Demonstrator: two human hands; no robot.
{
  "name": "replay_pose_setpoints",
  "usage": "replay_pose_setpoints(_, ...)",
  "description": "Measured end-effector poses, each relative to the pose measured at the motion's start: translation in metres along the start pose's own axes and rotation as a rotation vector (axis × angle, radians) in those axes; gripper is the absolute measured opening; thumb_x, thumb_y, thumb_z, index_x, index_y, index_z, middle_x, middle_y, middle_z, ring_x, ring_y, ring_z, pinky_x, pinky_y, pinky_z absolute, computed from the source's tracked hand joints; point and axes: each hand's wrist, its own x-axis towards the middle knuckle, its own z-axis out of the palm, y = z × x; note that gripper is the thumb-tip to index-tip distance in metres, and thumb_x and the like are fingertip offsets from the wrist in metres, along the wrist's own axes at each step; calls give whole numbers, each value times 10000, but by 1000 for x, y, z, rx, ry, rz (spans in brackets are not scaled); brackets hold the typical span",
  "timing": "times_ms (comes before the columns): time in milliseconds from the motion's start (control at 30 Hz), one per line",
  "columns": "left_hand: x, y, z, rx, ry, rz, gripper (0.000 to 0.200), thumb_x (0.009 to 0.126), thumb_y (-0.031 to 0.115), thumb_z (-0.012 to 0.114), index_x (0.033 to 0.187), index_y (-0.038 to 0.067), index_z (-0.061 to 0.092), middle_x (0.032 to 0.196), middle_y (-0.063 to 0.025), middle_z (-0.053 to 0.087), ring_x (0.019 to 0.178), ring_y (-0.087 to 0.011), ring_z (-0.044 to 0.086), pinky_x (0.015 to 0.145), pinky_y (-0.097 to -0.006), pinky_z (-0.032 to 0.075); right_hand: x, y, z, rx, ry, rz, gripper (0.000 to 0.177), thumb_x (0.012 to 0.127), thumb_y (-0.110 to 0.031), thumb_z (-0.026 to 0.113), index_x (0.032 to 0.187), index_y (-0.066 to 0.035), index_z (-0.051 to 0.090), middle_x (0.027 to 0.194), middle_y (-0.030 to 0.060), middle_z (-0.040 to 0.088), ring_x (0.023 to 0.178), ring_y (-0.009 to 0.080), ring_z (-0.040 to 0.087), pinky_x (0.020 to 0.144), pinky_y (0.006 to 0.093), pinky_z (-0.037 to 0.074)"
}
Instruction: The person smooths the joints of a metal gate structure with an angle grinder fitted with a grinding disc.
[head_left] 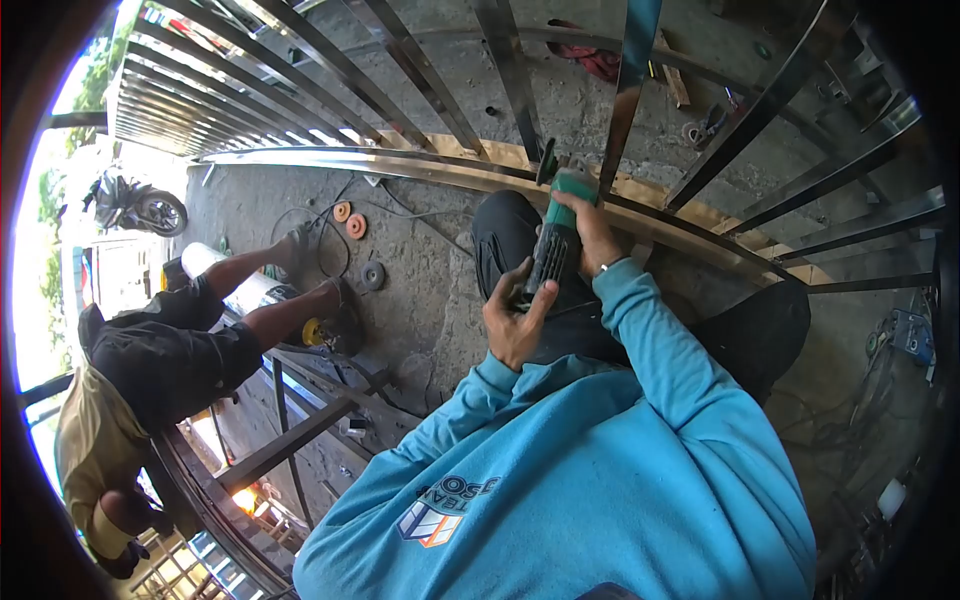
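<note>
Blue sweatshirt (600, 470) fills the lower part of the head view, from about five to seven o'clock, and both sleeves run up toward the centre. At the centre, the left hand (515, 322) has its fingers clenched round the dark rear body of a green angle grinder (555, 235). Just beyond it, toward one o'clock, the right hand (592, 235) grasps the green front of the housing. The grinder points to twelve o'clock, its disc (546, 160) touching a curved steel rail (400, 165) that sweeps across the concrete floor (420, 290), with flat steel bars (515, 70) rising from it. At nine o'clock a co-worker (160, 355) crouches over another frame, and a bright glow (245, 497) shows at seven o'clock. Two orange discs (350, 218) lie on the floor at eleven o'clock, and a motorcycle (140, 203) stands far off at ten.
</note>
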Motion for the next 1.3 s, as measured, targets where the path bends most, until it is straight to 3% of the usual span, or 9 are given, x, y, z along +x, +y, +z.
replay_pose_setpoints(100, 6, 1, -6, 72, 7, -59, 616, 894, 360, 798, 1327, -44, 628, 931, -134, 728, 790, -139, 667, 688, -262, 522, 18, 9, -1, -39, 77, -69, 451, 874, -290, 737, 1143, -7, 511, 778, 138, 627, 607, 258, 688, 542, 389, 623)
replay_pose_setpoints(167, 8, 5, -8, 102, 8, -58, 633, 890, 379, 800, 1332, -39, 626, 930, -133, 729, 781, -142, 668, 686, -270, 526, 27, 6, -4, -2, 90, 82, 456, 869, -267, 744, 1177, -25, 510, 800, 123, 614, 610, 265, 690, 556, 393, 626)
replay_pose_setpoints(233, 8, 5, -5, 108, -15, -61, 633, 895, 383, 796, 1333, -40, 624, 932, -133, 730, 781, -143, 670, 690, -274, 529, 24, 6, -5, -4, 71, 68, 447, 867, -255, 745, 1175, -25, 517, 807, 116, 610, 605, 266, 689, 564, 396, 626)
replay_pose_setpoints(300, 0, -4, -3, 69, -2, -16, 637, 898, 382, 795, 1332, -50, 620, 924, -130, 728, 784, -147, 674, 694, -278, 533, 11, 8, -6, -61, 35, -84, 426, 869, -258, 741, 1143, -13, 526, 798, 121, 617, 617, 265, 693, 563, 395, 625)
replay_pose_setpoints(567, 11, 3, -6, 29, -11, -48, 639, 900, 375, 797, 1334, -54, 609, 917, -142, 735, 785, -138, 673, 674, -260, 513, 12, -6, 1, -10, 18, 149, 455, 863, -307, 744, 1114, 4, 526, 802, 142, 624, 614, 260, 682, 565, 391, 623)
replay_pose_setpoints(667, -5, 5, -1, 48, -31, -20, 635, 899, 395, 794, 1310, -54, 613, 881, -99, 696, 729, -104, 592, 617, -245, 452, -17, -12, 0, -65, 4, 123, 461, 863, -349, 737, 1078, 12, 549, 781, 140, 644, 598, 241, 681, 540, 371, 615)
replay_pose_setpoints(900, -52, 13, -3, 43, -147, 1, 621, 830, 312, 870, 1212, -100, 605, 960, -243, 742, 861, -203, 710, 753, -302, 555, -79, -20, -20, -83, -23, 211, 422, 877, -386, 699, 1015, 0, 601, 765, 128, 673, 596, 218, 688, 545, 337, 602)
replay_pose_setpoints(1067, -37, 17, 2, 129, -156, 156, 572, 835, 276, 863, 1205, -92, 631, 921, -198, 753, 812, -174, 712, 738, -281, 555, -68, -28, -23, 37, -23, 282, 461, 855, -365, 727, 1053, 18, 564, 787, 150, 655, 590, 243, 686, 558, 360, 615)
replay_pose_setpoints(1300, -7, 7, 4, 81, -42, 98, 594, 872, 267, 834, 1290, -91, 610, 888, -126, 732, 754, -127, 667, 671, -254, 522, -28, -32, 5, 11, -57, 312, 477, 872, -368, 723, 1077, 23, 541, 763, 159, 652, 584, 243, 687, 546, 363, 614)
